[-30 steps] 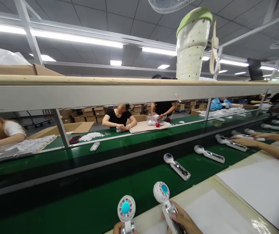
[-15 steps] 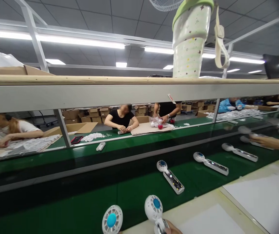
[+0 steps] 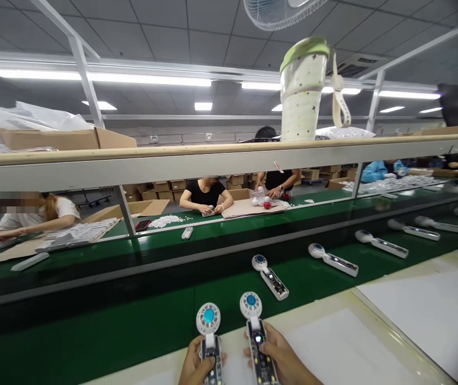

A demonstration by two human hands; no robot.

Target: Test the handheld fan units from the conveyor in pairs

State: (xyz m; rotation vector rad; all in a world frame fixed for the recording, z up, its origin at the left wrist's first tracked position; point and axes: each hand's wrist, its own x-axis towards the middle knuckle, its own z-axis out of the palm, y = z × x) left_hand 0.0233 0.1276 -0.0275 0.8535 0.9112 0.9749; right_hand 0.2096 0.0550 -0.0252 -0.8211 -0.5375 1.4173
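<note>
Head view: left fan (image 3: 210, 340) and right fan (image 3: 255, 326), near edge of the green belt (image 3: 112, 331)
Left hand (image 3: 192, 363): curled snug round left fan
Right hand (image 3: 279, 353): same deal, wrapped round right fan
On the green belt: more fans (image 3: 338, 262) just lying there

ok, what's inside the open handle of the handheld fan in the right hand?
In the handheld fan: a dark circuit board with a bright light near its top. The right hand covers part; whatever lies beneath the board is hidden.
</note>
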